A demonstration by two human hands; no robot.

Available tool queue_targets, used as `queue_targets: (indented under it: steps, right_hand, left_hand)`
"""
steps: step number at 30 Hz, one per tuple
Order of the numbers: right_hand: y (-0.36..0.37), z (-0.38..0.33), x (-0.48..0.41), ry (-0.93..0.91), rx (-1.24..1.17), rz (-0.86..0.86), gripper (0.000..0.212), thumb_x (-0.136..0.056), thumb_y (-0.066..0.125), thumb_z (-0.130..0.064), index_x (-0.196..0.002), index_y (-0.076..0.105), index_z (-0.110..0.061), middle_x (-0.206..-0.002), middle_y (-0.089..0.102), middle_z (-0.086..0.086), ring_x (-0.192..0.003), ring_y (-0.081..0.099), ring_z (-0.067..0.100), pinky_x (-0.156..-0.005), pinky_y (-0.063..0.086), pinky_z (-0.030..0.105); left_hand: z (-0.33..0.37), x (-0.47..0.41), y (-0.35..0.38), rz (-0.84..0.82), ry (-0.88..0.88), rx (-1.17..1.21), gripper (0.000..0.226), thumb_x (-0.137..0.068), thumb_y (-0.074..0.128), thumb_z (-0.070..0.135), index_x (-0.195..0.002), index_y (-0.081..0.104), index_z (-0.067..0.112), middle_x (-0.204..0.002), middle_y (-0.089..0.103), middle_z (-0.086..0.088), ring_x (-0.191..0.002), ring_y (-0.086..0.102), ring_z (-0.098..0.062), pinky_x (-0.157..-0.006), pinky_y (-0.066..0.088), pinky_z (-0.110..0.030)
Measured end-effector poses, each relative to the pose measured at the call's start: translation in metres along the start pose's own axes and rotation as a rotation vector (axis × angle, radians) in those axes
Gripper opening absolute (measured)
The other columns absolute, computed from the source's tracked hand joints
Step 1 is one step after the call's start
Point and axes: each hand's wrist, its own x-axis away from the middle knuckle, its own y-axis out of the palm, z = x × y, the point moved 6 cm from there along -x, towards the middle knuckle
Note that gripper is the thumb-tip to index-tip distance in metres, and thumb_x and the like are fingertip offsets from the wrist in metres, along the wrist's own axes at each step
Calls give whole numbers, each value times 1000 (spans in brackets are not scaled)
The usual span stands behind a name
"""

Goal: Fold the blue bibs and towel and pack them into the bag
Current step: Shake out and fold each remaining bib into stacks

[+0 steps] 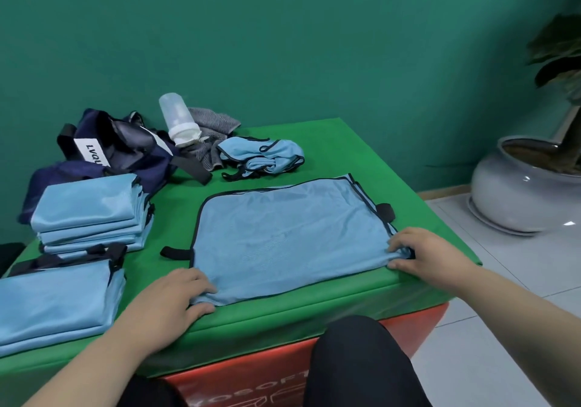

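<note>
A blue bib (pixel 283 236) with black trim lies spread flat on the green table (pixel 314 142). My left hand (pixel 176 302) pinches its near left corner between thumb and fingers. My right hand (pixel 421 255) pinches its near right corner. A stack of folded blue bibs (pixel 91 211) sits at the left, and another folded pile (pixel 53 306) lies nearer me. A crumpled blue bib (pixel 264 158) lies at the back. The navy bag (pixel 125 151) sits open at the back left. A grey towel (pixel 213 123) lies behind it.
A clear plastic bottle (pixel 179 120) leans on the bag and towel. A large grey plant pot (pixel 528 183) stands on the tiled floor to the right. The table's right edge runs just past my right hand. My dark-clad knee (pixel 361 359) is below the table's front edge.
</note>
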Motion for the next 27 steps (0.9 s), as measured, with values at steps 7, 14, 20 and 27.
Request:
queue_targets:
  steps: [7,14,20,27]
  right_hand:
    - [-6,2,0,10,114,18,16,-87,76,-34,-100,70,-29,-90,58,-18,-83,52,4,-72,40,22]
    - [-19,-13,17,62,133,-43,26,-82,68,-16,-74,56,-37,-72,55,-13,-71,50,5,-58,36,23]
    - [-40,-32,46,108,27,-76,19,-79,63,-16,-73,57,-32,-68,58,-8,-66,55,12,-56,37,24]
    - [-68,-51,63,153,-67,-46,16,-79,63,-11,-79,59,-27,-70,61,-3,-58,49,11,-51,36,21]
  left_hand:
    - [-6,-3,-2,43,-46,-49,22,-82,72,18,-94,68,35,-87,52,29,-89,56,-3,-73,50,-28]
    - [-3,9,-7,-18,-34,-92,23,-87,56,17,-101,61,34,-93,56,18,-94,54,-8,-81,45,-26]
    - [2,38,-29,-70,-148,32,17,-86,55,21,-86,54,37,-87,61,16,-82,55,-2,-71,43,-15]
    - [11,69,-69,-102,-171,159,19,-83,59,22,-91,60,39,-82,65,21,-67,55,-3,-65,46,-21]
